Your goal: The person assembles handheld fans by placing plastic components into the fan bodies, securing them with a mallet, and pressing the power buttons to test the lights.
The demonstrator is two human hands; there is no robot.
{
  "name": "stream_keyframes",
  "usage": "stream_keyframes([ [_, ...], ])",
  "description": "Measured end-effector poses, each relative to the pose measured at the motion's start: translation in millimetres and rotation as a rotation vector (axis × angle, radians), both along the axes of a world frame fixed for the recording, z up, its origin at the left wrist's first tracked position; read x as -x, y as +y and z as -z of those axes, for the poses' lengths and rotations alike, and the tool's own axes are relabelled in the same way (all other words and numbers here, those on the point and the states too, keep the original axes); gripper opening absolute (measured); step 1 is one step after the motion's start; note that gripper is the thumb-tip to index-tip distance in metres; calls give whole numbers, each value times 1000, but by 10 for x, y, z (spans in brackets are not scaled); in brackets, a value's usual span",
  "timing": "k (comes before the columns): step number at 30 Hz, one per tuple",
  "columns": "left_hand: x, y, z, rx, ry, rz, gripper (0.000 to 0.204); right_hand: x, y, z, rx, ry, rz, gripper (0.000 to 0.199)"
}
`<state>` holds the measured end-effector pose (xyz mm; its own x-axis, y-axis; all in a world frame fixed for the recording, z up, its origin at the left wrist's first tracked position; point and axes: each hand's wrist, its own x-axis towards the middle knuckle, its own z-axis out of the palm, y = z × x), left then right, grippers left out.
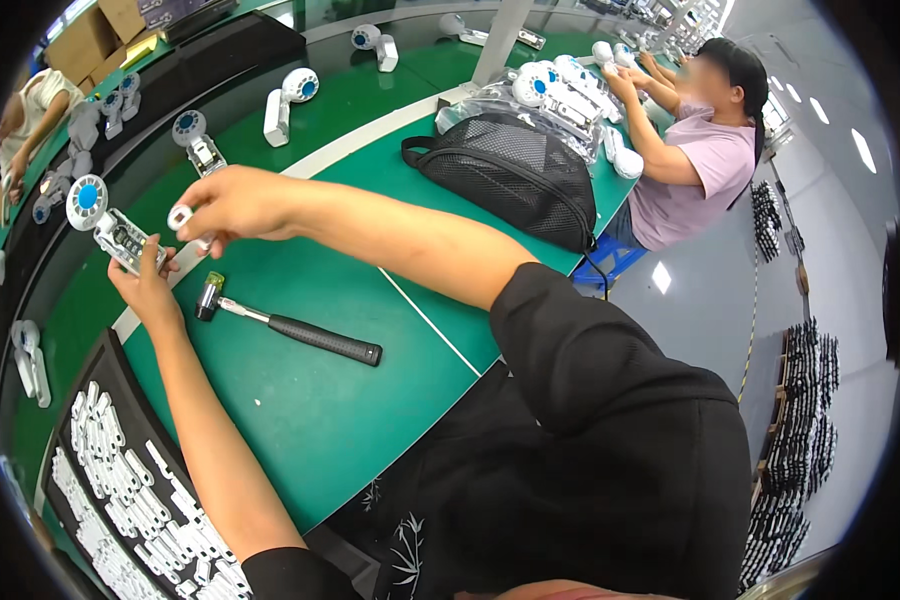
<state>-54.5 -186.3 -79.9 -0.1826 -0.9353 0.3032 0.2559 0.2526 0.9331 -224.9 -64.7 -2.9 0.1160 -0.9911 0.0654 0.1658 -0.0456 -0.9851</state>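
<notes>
Assy step: left hand (148,285) grips small fan (110,225) by its open handle, above the bench (300,400). Right hand (232,203) pinches white cover piece (181,216) just beside it. Next, imo: align piece w/ handle, press on. Hammer (290,328) idle below.

Left hand (148,285) holds an open fan body (110,222) with blue hub, far left. Right hand (232,205) pinches a small white part (181,216) just beside it. Mallet (288,328) lies on green bench (310,410); tray of white parts (120,490) near left.
</notes>
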Motion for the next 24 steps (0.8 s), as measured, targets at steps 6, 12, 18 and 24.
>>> stream_keyframes([
  [6, 329, 526, -326, 4, 73, 105, 49, 254, 303, 7, -106, -152, 123, 40],
  [12, 657, 970, -139, -92, 192, 364, 51, 322, 376, -138, -47, -16, 264, 39],
  [18, 603, 906, -116, -105, 155, 422, 57, 188, 330, -87, 37, -33, 320, 42],
  [24, 530, 869, -150, -84, 249, 410, 65, 21, 270, -27, 92, -59, 371, 47],
])
